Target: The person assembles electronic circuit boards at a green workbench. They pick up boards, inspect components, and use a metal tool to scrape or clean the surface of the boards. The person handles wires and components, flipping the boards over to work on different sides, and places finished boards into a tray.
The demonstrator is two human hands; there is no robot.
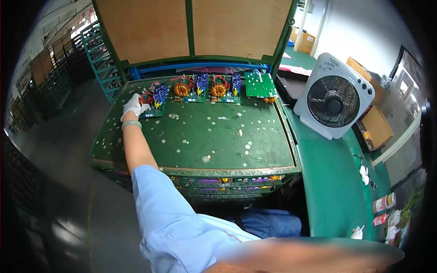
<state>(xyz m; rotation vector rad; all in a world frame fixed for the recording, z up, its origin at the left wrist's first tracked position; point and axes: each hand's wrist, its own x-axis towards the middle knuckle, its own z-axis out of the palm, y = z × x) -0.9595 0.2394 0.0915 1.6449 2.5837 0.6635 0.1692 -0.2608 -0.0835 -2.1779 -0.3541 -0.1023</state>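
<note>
Matt cloth glove (132, 108), scuffed glossy tabletop (214, 139)

Circuit board (157, 103) partly hidden by left hand (133, 107), blurred oval (314, 255) below

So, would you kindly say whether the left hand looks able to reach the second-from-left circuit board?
Probably yes: the second board sits close to the gloved left hand. The leftmost board lies between them, but the hand could likely pass around its front, over the green tabletop.
</note>
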